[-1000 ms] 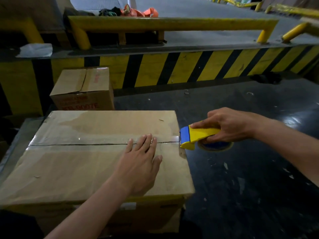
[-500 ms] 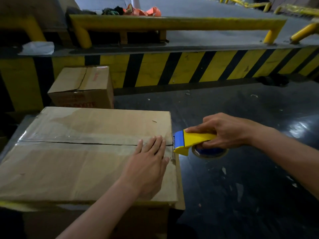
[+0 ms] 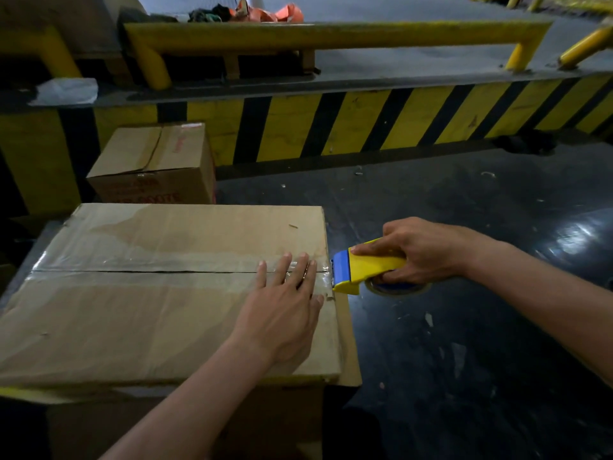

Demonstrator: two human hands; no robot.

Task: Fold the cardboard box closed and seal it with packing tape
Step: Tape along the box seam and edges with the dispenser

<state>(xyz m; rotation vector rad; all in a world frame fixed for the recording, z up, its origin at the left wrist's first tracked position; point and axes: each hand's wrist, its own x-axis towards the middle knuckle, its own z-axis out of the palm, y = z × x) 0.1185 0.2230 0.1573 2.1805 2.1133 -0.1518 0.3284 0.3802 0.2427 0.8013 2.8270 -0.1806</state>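
Observation:
A large brown cardboard box (image 3: pixel 132 320) fills the lower left, its two top flaps folded shut. Clear packing tape (image 3: pixel 166 272) runs along the centre seam from the left edge to the right edge. My left hand (image 3: pixel 282 313) lies flat, fingers spread, on the tape near the box's right edge. My right hand (image 3: pixel 418 250) grips a yellow and blue tape dispenser (image 3: pixel 361 268), held just off the box's right edge at the seam, with the tape roll (image 3: pixel 394 288) under my palm.
A smaller closed cardboard box (image 3: pixel 156 164) stands behind the large one. A yellow and black striped kerb (image 3: pixel 365 124) and yellow guard rails (image 3: pixel 331 34) run across the back. Dark glossy floor (image 3: pixel 464 343) spreads to the right, dotted with scraps.
The view has shifted so the box sits further left. The dispenser stays at the box's right edge and has dipped slightly over it. My left hand still presses the tape.

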